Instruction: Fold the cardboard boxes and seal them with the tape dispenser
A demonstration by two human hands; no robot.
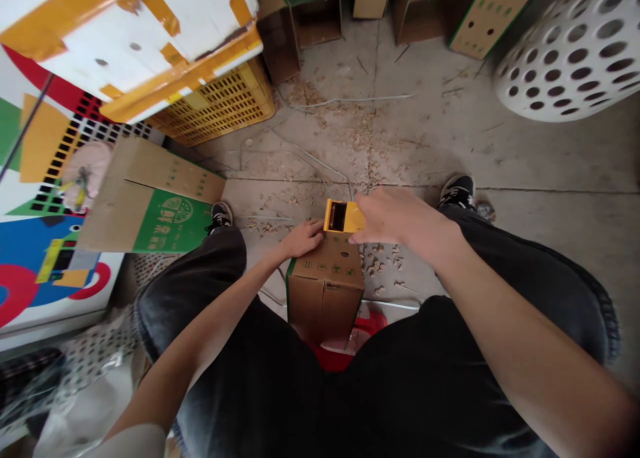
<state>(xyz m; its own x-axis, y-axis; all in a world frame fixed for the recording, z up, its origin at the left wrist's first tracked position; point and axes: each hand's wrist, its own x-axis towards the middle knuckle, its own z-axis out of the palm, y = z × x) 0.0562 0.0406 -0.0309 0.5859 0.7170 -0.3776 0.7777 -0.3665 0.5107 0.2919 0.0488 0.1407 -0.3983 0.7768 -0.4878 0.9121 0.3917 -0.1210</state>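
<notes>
A brown cardboard box (324, 268) with green edges stands on the floor between my legs. My left hand (303, 238) grips its far left edge, the fingers bent over the top. In my right hand (383, 215) is a yellow tape dispenser (345, 217) with a dark opening, its body over the far end of the box top. The fingers are closed round it, and the hand hides its right part. No strip of tape can be made out on the box.
On the left are a green-printed carton (150, 198), a yellow crate (220, 105) and a taped white foam box (150, 38). Open cartons (320, 21) line the back. A white perforated basket (575, 58) stands far right. Loose cord (350, 99) and brown scraps litter the floor.
</notes>
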